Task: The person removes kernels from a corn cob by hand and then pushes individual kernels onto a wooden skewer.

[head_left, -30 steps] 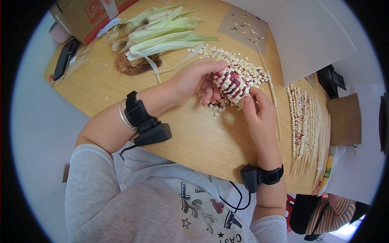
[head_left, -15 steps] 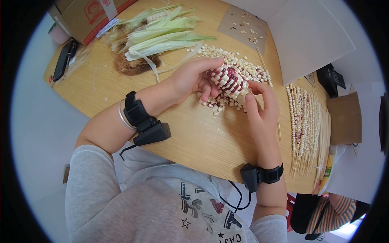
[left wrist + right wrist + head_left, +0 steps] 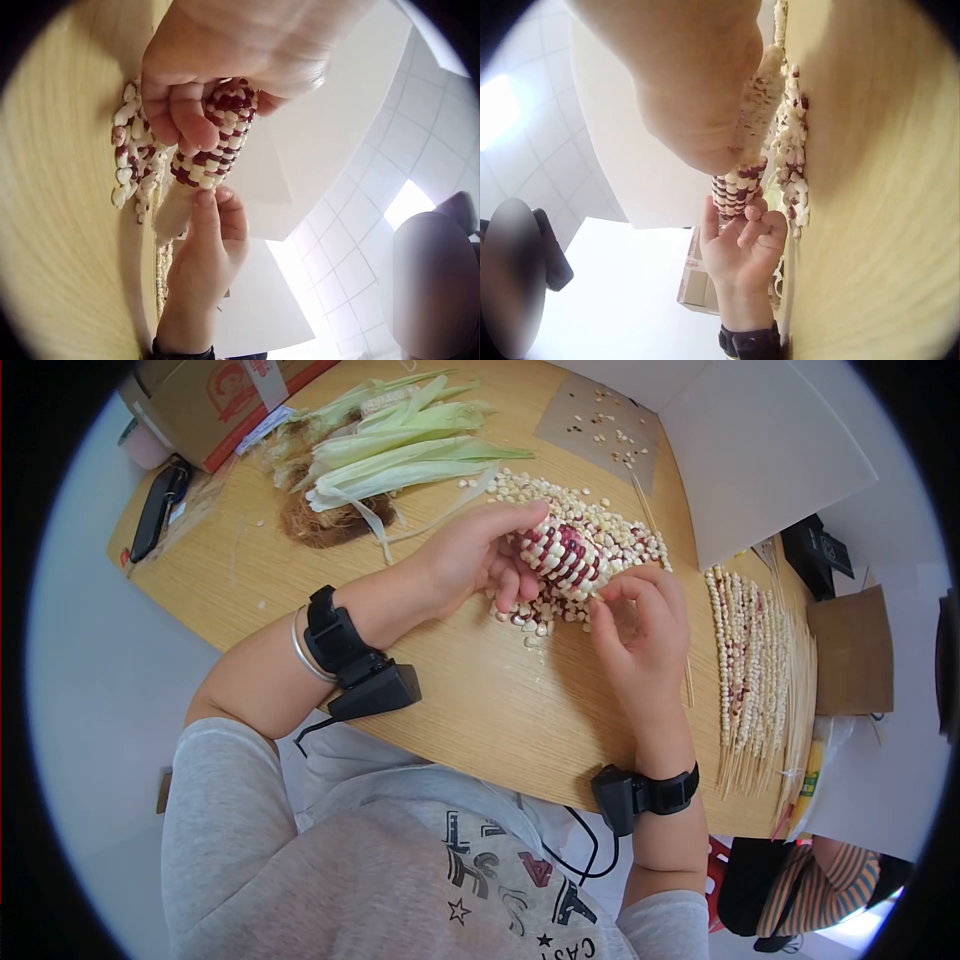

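An ear of corn point(image 3: 565, 555) with dark red and cream kernels is held over the table by my left hand point(image 3: 475, 560), thumb on one side and curled fingers on the other. Its bare cob end point(image 3: 174, 214), stripped of kernels, points toward my right hand point(image 3: 645, 630). At the border between kernels and bare cob, the right thumb and index fingertip pinch at the kernels, as the left wrist view shows. Whether a loosened kernel sits between them, I cannot tell. Beneath the ear spreads a pile of loose kernels point(image 3: 620, 535), mostly cream, some red.
Green husks point(image 3: 410, 455) and brown corn silk point(image 3: 325, 525) lie at the back left, near a cardboard box point(image 3: 215, 405). Rows of kernels threaded on sticks point(image 3: 745, 670) lie at right. A grey sheet point(image 3: 560, 425) bears scattered bits. White panels point(image 3: 770, 460) stand behind; a striped sleeve point(image 3: 825, 890) shows lower right.
The right fingers have curled in, and thumb and index fingertip have come closer together at the kernels' edge. My left hand and the ear have shifted slightly left.
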{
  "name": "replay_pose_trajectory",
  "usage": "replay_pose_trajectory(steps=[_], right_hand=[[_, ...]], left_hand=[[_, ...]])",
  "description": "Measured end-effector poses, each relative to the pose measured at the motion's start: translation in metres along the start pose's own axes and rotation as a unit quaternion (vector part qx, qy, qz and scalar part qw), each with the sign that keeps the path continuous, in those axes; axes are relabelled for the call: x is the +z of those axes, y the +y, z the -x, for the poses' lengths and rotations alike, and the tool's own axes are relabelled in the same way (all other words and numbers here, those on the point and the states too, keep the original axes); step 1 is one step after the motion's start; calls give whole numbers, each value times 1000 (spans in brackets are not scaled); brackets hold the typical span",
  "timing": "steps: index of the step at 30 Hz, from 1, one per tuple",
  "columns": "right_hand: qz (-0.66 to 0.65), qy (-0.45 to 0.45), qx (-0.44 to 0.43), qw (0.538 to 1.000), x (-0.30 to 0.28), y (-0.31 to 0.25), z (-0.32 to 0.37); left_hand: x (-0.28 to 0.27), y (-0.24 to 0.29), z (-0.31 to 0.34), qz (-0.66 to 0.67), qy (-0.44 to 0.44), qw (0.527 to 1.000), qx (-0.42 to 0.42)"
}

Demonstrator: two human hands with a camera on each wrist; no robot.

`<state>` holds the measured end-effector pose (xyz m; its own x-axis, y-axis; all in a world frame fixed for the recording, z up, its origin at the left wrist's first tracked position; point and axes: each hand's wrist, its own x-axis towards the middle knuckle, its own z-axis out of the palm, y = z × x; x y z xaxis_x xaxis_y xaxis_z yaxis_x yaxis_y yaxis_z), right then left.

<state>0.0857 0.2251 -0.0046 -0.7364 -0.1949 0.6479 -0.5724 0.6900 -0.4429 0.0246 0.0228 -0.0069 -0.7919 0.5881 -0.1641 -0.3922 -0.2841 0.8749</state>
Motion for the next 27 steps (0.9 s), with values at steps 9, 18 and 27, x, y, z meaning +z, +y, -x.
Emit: replay_pose_trajectory(steps=[9, 18, 27], right_hand=[[-3, 1, 8, 1000, 2, -1, 0], [-16, -5, 47, 999, 0, -2, 1], [17, 5, 18, 1000, -1, -5, -3]], left_hand=[[-2, 2, 0, 24, 36, 999, -13], [-2, 2, 0, 30, 42, 999, -15], [-5, 1, -1, 45, 23, 999, -10]])
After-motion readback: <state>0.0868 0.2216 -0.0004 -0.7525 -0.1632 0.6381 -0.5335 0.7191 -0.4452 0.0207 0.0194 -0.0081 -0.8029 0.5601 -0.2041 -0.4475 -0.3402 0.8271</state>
